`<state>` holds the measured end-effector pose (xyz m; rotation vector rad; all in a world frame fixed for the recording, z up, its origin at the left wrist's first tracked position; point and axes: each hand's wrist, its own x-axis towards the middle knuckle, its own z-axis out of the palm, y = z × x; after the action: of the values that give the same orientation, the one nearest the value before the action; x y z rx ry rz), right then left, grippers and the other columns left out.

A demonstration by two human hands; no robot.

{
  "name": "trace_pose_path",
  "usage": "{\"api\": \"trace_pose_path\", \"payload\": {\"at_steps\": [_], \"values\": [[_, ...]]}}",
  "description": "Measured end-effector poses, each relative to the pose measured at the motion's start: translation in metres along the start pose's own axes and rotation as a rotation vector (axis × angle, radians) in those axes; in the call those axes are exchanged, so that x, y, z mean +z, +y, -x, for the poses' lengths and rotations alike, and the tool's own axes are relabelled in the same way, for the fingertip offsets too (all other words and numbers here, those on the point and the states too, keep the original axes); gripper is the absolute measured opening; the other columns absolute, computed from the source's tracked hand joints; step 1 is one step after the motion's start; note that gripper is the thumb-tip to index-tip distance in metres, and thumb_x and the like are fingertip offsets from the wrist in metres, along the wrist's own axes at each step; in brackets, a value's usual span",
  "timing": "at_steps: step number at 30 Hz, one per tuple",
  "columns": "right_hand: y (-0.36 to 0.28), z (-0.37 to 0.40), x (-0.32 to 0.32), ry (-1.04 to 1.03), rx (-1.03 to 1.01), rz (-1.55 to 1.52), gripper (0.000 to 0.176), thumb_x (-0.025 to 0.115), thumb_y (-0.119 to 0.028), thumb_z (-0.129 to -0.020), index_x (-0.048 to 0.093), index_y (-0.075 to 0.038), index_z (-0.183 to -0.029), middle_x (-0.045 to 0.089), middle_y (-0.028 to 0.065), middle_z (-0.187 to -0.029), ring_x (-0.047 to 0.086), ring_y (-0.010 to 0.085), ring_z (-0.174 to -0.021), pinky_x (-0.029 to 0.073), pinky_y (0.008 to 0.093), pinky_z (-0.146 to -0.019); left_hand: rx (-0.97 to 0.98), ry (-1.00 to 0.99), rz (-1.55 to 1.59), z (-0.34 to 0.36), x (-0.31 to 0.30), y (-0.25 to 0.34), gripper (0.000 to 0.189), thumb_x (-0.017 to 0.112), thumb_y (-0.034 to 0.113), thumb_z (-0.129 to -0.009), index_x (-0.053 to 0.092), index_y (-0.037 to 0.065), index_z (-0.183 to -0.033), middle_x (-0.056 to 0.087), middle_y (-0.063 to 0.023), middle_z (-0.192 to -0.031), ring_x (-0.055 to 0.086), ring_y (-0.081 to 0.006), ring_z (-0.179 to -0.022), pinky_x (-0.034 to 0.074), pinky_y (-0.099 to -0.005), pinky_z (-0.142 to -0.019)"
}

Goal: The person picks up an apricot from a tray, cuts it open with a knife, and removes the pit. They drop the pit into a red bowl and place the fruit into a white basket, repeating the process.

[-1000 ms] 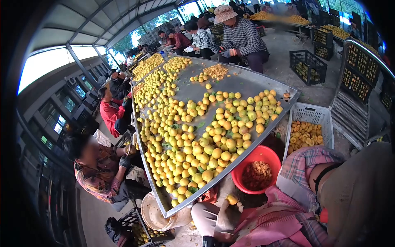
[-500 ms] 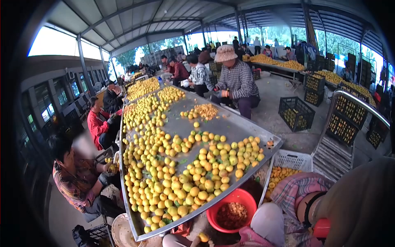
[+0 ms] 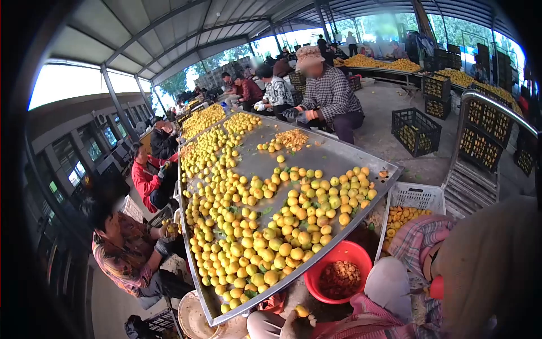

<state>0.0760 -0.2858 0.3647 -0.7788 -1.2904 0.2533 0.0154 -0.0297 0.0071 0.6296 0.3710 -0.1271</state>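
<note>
At the bottom edge, my left hand (image 3: 290, 326) is closed around a yellow-orange apricot (image 3: 302, 311); most of the hand is cut off. A fingertip of what looks like my right hand (image 3: 312, 321) shows beside the apricot, with its other fingers out of frame. Above them, many whole apricots (image 3: 271, 246) cover the near end of a metal table (image 3: 324, 158). A red basin (image 3: 361, 257) holding wet brownish-orange pieces (image 3: 340, 278) stands under the table's near edge, to the right of my hands.
A white crate (image 3: 420, 195) of split fruit stands right of the basin. Close on my right, a person in a brown head covering (image 3: 485, 265) leans in. Co-workers sit along both table sides, including one in a checked shirt (image 3: 333, 96). Black crates (image 3: 416, 133) stand behind.
My view has turned, so the table and basin sit farther right and lower-left objects shift too. The held apricot and hand show slightly more above the bottom edge.
</note>
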Motion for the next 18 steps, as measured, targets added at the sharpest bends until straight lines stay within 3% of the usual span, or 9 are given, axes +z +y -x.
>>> {"api": "trace_pose_path", "payload": {"at_steps": [5, 7, 10, 11, 13, 14, 16, 17, 18], "values": [[-0.015, -0.003, 0.009, 0.035, -0.058, 0.112, 0.026, 0.07, -0.02, -0.087, 0.063, -0.004, -0.106, 0.065, 0.0143, -0.101, 0.068, 0.0231, -0.079, 0.058, 0.0345, -0.065, -0.032, 0.034, -0.015, -0.007, -0.006, -0.005, 0.029, 0.052, 0.035, -0.095, 0.055, 0.009, -0.084, 0.054, -0.0025, -0.079, 0.055, -0.0184, -0.067, 0.044, -0.0287, -0.06], [0.005, 0.01, 0.033, 0.304, 0.018, -0.244, 0.033, 0.069, -0.022, -0.087, 0.06, -0.001, -0.11, 0.065, 0.0168, -0.103, 0.068, 0.0256, -0.081, 0.058, 0.0376, -0.067, -0.061, -0.047, 0.14, -0.03, -0.051, -0.023, 0.021, 0.051, 0.029, -0.097, 0.054, 0.008, -0.101, 0.055, -0.0039, -0.097, 0.055, -0.0188, -0.084, 0.043, -0.0378, -0.075], [0.032, 0.026, 0.059, 0.706, 0.134, -0.807, 0.044, 0.068, -0.026, -0.087, 0.055, 0.004, -0.117, 0.063, 0.0205, -0.107, 0.068, 0.0294, -0.085, 0.059, 0.0422, -0.07, -0.108, -0.139, 0.382, -0.051, -0.107, -0.045, 0.029, 0.049, 0.019, -0.099, 0.052, 0.007, -0.125, 0.057, -0.0061, -0.123, 0.056, -0.0193, -0.109, 0.042, -0.0514, -0.098], [0.033, 0.038, 0.061, 0.717, 0.136, -0.805, 0.044, 0.068, -0.026, -0.087, 0.055, 0.004, -0.117, 0.063, 0.0205, -0.107, 0.068, 0.0294, -0.085, 0.059, 0.0422, -0.07, -0.118, -0.135, 0.385, -0.04, -0.049, -0.025, 0.029, 0.049, 0.019, -0.099, 0.052, 0.007, -0.125, 0.057, -0.0061, -0.123, 0.056, -0.0193, -0.109, 0.042, -0.0514, -0.098], [0.039, 0.028, 0.054, 0.628, 0.068, -0.767, 0.048, 0.069, -0.028, -0.086, 0.054, 0.003, -0.119, 0.063, 0.0215, -0.107, 0.068, 0.0302, -0.086, 0.059, 0.0429, -0.071, -0.202, 0.503, 0.451, 0.003, 0.047, 0.012, 0.023, 0.049, 0.021, -0.099, 0.058, 0.006, -0.114, 0.06, -0.0047, -0.108, 0.057, -0.0168, -0.101, 0.052, -0.0418, -0.086], [0.042, 0.003, 0.047, 0.583, 0.033, -0.744, 0.05, 0.069, -0.029, -0.085, 0.053, 0.002, -0.12, 0.063, 0.022, -0.107, 0.068, 0.0305, -0.086, 0.059, 0.0433, -0.071, -0.216, 0.508, 0.445, 0.002, 0.038, 0.01, 0.023, 0.049, 0.021, -0.099, 0.058, 0.006, -0.114, 0.06, -0.0047, -0.108, 0.057, -0.0168, -0.101, 0.052, -0.0418, -0.086], [0.037, 0.017, 0.043, 0.491, -0.03, -0.703, 0.053, 0.07, -0.031, -0.084, 0.051, 0.002, -0.122, 0.062, 0.023, -0.107, 0.068, 0.0313, -0.087, 0.059, 0.0441, -0.072, -0.311, -0.138, 0.769, -0.008, -0.01, -0.006, 0.022, 0.049, 0.022, -0.099, 0.059, 0.005, -0.11, 0.06, -0.005, -0.106, 0.057, -0.0168, -0.1, 0.053, -0.0383, -0.082], [0.042, 0.022, 0.04, 0.444, -0.056, -0.686, 0.055, 0.071, -0.032, -0.084, 0.051, 0.001, -0.123, 0.062, 0.0235, -0.107, 0.068, 0.0317, -0.087, 0.059, 0.0445, -0.072, -0.237, -0.343, 0.288, -0.032, -0.071, -0.016, 0.025, 0.049, 0.022, -0.099, 0.057, 0.003, -0.113, 0.06, -0.0057, -0.11, 0.057, -0.0181, -0.102, 0.051, -0.0418, -0.087], [0.043, 0.018, 0.036, 0.395, -0.076, -0.661, 0.057, 0.071, -0.033, -0.083, 0.05, 0.001, -0.124, 0.062, 0.024, -0.107, 0.067, 0.0321, -0.087, 0.059, 0.0449, -0.073, -0.124, -0.389, 0.264, -0.017, -0.046, -0.01, 0.03, 0.049, 0.023, -0.099, 0.052, 0.004, -0.122, 0.057, -0.0062, -0.115, 0.055, -0.0199, -0.107, 0.039, -0.0537, -0.103]]}}
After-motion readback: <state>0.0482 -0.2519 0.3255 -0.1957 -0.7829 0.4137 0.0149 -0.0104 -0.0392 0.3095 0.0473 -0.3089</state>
